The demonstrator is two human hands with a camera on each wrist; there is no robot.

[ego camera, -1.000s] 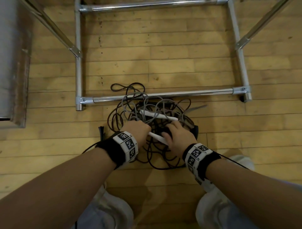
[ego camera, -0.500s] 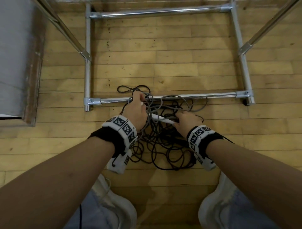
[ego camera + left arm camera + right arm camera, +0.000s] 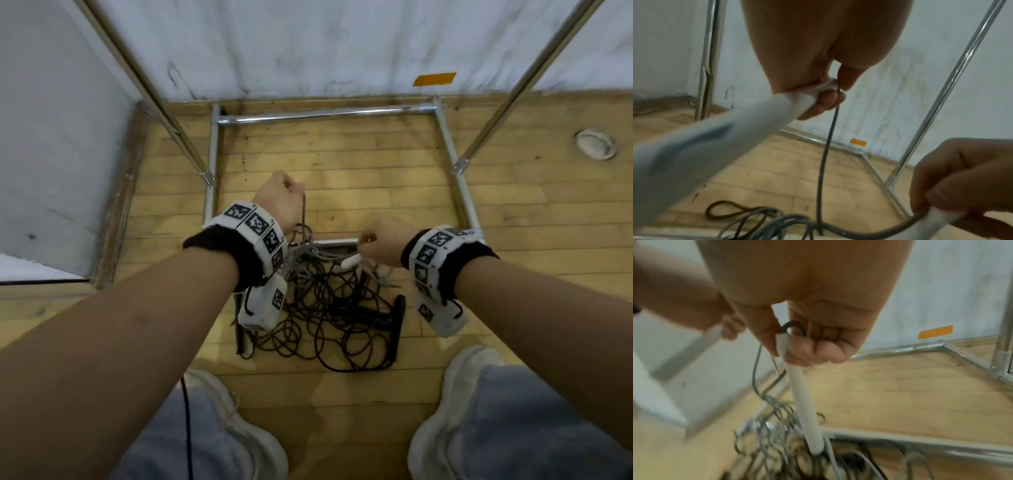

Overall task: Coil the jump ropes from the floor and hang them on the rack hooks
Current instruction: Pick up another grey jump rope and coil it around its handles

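A tangled pile of jump ropes [image 3: 329, 308] lies on the wood floor by the rack's front base bar, dark cords mixed with grey ones. My left hand [image 3: 282, 202] is raised and grips one white handle [image 3: 756, 116] of a grey rope [image 3: 828, 146], whose cord hangs down into the pile. My right hand [image 3: 380, 245] is lower and grips the other white handle [image 3: 803, 394], its tip pointing down at the pile. Black handles [image 3: 397, 329] lie among the dark cords.
The chrome rack frame [image 3: 318, 114] stands on the floor ahead, with slanted uprights [image 3: 513, 99] at both sides, against a white wall bearing an orange tape patch [image 3: 434, 79]. A round floor plate [image 3: 595, 144] sits far right. My white shoes [image 3: 455, 411] flank the pile.
Both hands have risen from the pile, each holding a white handle, the left higher than the right. My head has lifted, so the wall and uprights have come into view.
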